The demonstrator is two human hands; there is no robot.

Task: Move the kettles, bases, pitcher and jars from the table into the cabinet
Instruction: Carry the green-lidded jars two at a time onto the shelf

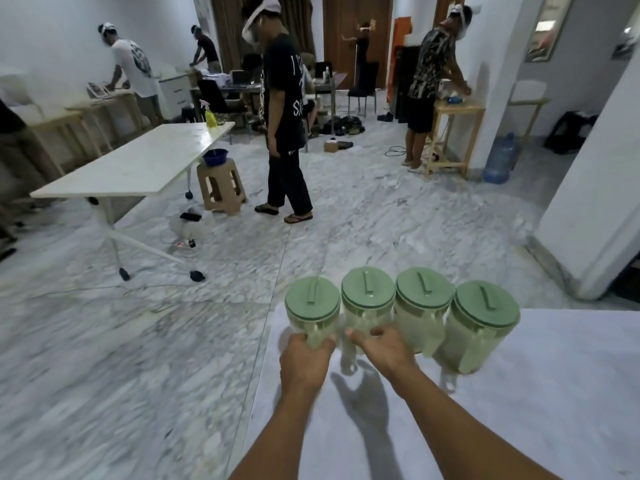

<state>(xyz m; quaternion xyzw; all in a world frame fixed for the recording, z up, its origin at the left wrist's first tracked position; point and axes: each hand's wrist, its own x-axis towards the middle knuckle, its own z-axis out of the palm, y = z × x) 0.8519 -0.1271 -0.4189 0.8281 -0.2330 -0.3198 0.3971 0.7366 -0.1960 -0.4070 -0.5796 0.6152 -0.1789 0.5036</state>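
Head view: our left hand (304,362) grips the end jar (311,311), our right hand (381,344) its neighbour (367,303). We judge both handles taken for lifting off the table (519,410) together

Four pale green jars (398,317) with green lids, white table (519,410), grey-veined marble floor (121,341).

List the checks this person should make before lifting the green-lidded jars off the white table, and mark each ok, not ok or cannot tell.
1. Left hand wrapped around the leftmost jar: ok.
2. Right hand closed on the second jar: ok.
3. Lids seated on all four jars, including the third jar and fourth jar: ok.
4. Third and fourth jars held by a hand: not ok.
5. Floor beside the table free of obstacles: ok.
6. Cabinet ready: cannot tell, not in view.
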